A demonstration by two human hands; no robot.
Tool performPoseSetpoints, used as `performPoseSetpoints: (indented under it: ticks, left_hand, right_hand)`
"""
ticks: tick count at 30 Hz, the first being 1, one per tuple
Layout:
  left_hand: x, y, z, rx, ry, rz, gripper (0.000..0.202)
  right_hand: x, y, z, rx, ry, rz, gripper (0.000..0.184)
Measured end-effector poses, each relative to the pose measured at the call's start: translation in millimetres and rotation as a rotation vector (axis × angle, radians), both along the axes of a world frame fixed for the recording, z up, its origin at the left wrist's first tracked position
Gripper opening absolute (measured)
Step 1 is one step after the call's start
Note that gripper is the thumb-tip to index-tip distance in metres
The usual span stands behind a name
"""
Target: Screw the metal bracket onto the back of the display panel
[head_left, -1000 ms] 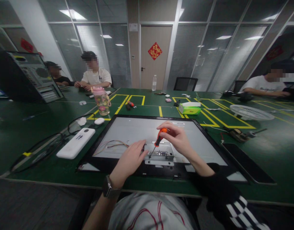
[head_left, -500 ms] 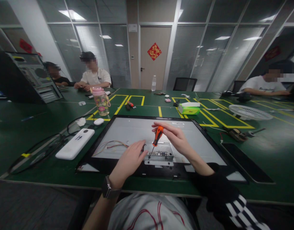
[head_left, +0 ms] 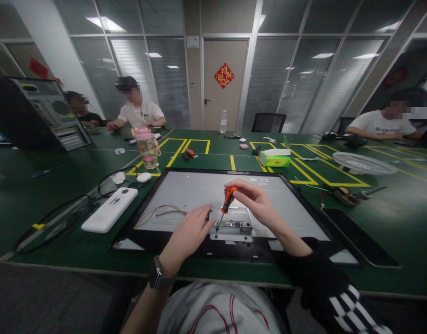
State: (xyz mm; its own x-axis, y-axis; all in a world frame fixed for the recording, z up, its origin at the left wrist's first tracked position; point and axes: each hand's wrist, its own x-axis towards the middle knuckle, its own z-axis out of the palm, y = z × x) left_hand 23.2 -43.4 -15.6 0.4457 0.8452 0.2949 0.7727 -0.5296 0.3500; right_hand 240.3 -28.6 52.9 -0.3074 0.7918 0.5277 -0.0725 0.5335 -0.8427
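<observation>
An opened flat monitor panel [head_left: 286, 204] with a black frame lies face down on the table. At its near edge is a metal bracket [head_left: 246, 237] with a row of ports. My right hand [head_left: 257, 202] has its fingers at the handle of an orange and black screwdriver [head_left: 229, 199], which stands tilted with its tip down at the bracket's left end. My left hand [head_left: 190, 232] lies with fingers outstretched on the panel, just left of the screwdriver tip; it may touch the bracket. Thin coloured wires [head_left: 170, 207] run out beside my left fingers.
A white power bank [head_left: 109, 209], black cable [head_left: 53, 232] and pink-lidded bottle [head_left: 147, 148] are on the left. To the right lie a dark phone-like slab [head_left: 359, 236], a green tissue pack [head_left: 274, 158] and a white fan grille [head_left: 363, 163]. Several people sit farther off.
My right hand's fingers have curled in and shifted slightly on the screwdriver handle, which has turned a little. My left hand stays in place.
</observation>
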Motion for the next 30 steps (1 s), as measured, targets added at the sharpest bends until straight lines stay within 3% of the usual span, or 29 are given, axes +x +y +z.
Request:
performPoseSetpoints:
  ticks: [5,11,16,20,30]
  left_hand:
    - [0.5,-0.8,2.1,-0.019,0.016,-0.001,0.044]
    - [1.1,-0.9,2.6,-0.009,0.015,-0.001,0.044]
    - [0.9,-1.3,2.5,-0.011,0.022,0.000,0.043]
    - [1.1,-1.5,2.5,-0.003,0.010,0.005,0.043]
    - [0.7,0.0,-0.5,0.005,0.005,0.000,0.043]
  right_hand:
    - [-1.6,2.6,-1.5,-0.026,0.115,0.031,0.009]
    - [-0.6,5.6,-5.4,-0.095,0.137,0.063,0.021]
    - [-2.1,2.1,-1.5,-0.122,0.151,0.100,0.017]
    - [-3.1,-1.6,1.8,-0.197,0.156,0.142,0.026]
    - [-3.0,2.0,-3.2,-0.139,0.134,0.076,0.024]
